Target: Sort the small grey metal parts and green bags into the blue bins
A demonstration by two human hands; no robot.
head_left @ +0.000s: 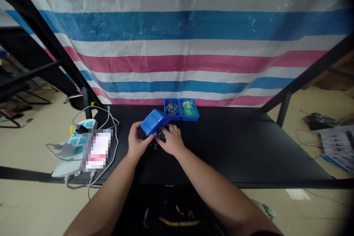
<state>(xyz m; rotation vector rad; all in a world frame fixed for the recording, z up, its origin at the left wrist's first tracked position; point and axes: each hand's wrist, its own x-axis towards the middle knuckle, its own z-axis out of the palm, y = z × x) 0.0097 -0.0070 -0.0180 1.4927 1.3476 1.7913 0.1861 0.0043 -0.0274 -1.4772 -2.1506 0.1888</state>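
A blue plastic bin [153,121] is tipped up on its side over the black tabletop, its underside toward me. My left hand [136,142] grips it at the left, thumb along the lower edge and fingers behind. Small dark and silvery metal parts [160,136], too small to name, lie under the bin's lower right edge, and some are scattered on the table. Around these parts curves my right hand [173,140], its thumb and fingers apart, fingertips close to the bin. Whether it touches the bin I cannot tell.
Behind stand two blue bins, one with grey metal pieces [172,109], one with green pieces [188,108]. At the left lie a power strip [74,142], white cables [117,136] and a blurred-out phone-like device [97,150]. A striped sheet [179,25] hangs behind the table [235,147].
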